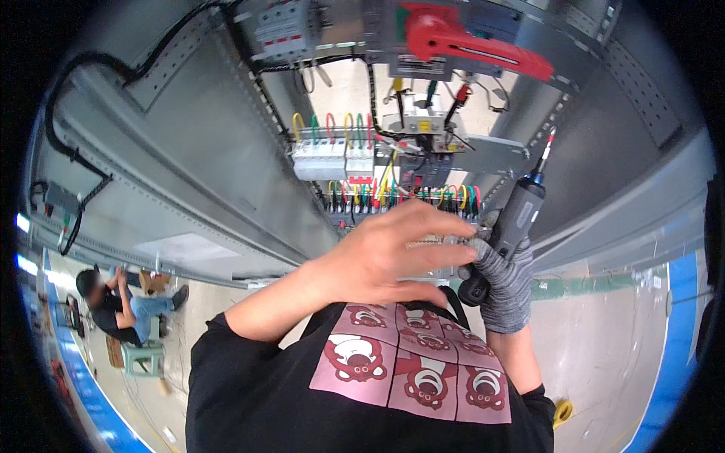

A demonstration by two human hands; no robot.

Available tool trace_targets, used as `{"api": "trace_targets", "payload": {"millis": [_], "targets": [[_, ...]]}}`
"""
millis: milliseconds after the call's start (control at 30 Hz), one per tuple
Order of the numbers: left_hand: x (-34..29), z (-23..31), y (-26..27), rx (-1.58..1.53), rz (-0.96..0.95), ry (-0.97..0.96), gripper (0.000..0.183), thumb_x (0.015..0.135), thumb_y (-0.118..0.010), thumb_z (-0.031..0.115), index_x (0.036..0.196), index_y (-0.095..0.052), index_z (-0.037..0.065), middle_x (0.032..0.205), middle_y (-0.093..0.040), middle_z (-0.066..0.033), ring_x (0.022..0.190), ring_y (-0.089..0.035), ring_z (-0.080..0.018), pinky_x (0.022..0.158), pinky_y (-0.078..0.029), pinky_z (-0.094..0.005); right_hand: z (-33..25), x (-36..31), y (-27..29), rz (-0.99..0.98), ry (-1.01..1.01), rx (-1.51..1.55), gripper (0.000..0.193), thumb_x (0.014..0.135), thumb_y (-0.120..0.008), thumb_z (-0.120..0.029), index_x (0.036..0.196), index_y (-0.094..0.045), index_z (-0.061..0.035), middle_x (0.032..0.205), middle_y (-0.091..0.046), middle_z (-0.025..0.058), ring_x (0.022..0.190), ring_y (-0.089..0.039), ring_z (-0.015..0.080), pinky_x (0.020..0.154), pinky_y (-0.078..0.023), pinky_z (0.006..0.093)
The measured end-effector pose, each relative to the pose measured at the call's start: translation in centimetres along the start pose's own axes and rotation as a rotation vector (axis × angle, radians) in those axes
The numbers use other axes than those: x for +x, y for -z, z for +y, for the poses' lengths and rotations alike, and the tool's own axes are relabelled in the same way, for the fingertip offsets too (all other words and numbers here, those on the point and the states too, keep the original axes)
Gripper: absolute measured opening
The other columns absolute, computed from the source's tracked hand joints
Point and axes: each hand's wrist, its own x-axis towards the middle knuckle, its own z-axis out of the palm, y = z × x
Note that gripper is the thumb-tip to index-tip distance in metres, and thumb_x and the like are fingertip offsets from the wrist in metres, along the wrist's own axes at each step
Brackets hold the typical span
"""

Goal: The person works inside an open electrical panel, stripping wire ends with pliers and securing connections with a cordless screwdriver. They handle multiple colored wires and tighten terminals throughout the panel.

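My right hand (504,275) wears a grey knit glove and is closed around a dark cordless electric screwdriver (521,215). The screwdriver points up and away, and its bit stands free in the air beside the cabinet's right side. My bare left hand (393,253) reaches across in front of my chest. Its fingers are spread and slightly bent, with the tips at or very near the gloved fingers; whether they touch cannot be told. I see nothing clearly held in it. Beyond both hands is an open grey electrical cabinet with a row of wired breakers (408,198).
Higher in the cabinet sit a large red rotary handle (476,41), white breakers (332,158) and another breaker block (285,30). Metal side panels (196,143) flank the opening. At the far left a person (121,306) sits on a green stool (143,359). Yellow tape (563,412) lies at lower right.
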Motion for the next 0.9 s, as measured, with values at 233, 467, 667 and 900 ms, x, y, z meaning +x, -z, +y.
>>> {"api": "trace_targets", "payload": {"millis": [233, 467, 667, 900], "targets": [[-2.5, 0.1, -0.1, 0.212, 0.151, 0.129, 0.027, 0.066, -0.074, -0.003, 0.093, -0.071, 0.002, 0.102, -0.066, -0.0148, 0.084, -0.065, -0.0249, 0.068, -0.053, -0.0327, 0.6, 1.1, -1.1, -0.270, -0.165, 0.115, 0.030, 0.082, -0.074, -0.022, 0.100, -0.056, -0.0060, 0.077, -0.062, 0.0026, 0.060, -0.057, 0.0095, 0.053, -0.046, 0.0216], [0.3, 3.5, 3.0, -0.333, 0.184, 0.209, 0.024, 0.069, -0.079, 0.006, 0.091, -0.069, 0.004, 0.102, -0.065, -0.0222, 0.081, -0.066, -0.0244, 0.066, -0.054, -0.0298, -0.4, 0.4, 0.6, -0.328, -0.174, 0.279, 0.046, 0.080, -0.076, -0.027, 0.112, -0.051, -0.0052, 0.085, -0.065, 0.0097, 0.065, -0.062, 0.0123, 0.053, -0.051, 0.0237], [4.1, 8.2, 0.1, -0.973, 0.207, 0.134, 0.015, 0.081, -0.073, 0.007, 0.091, -0.069, -0.002, 0.097, -0.067, -0.0225, 0.076, -0.066, -0.0281, 0.067, -0.056, -0.0323, 2.0, -0.3, 4.0, -0.263, -0.276, 0.277, 0.040, 0.088, -0.068, -0.022, 0.118, -0.047, -0.0059, 0.082, -0.059, 0.0076, 0.064, -0.057, 0.0136, 0.052, -0.049, 0.0264], [6.4, 7.2, -3.4, -1.063, 0.178, 0.076, 0.010, 0.083, -0.069, 0.006, 0.078, -0.066, -0.003, 0.091, -0.065, -0.0261, 0.072, -0.066, -0.0344, 0.072, -0.056, -0.0456, 6.5, -2.1, 6.3, -0.269, -0.510, 0.351, 0.036, 0.091, -0.064, -0.022, 0.119, -0.048, -0.0057, 0.081, -0.059, 0.0048, 0.066, -0.059, 0.0124, 0.055, -0.051, 0.0266]]}}
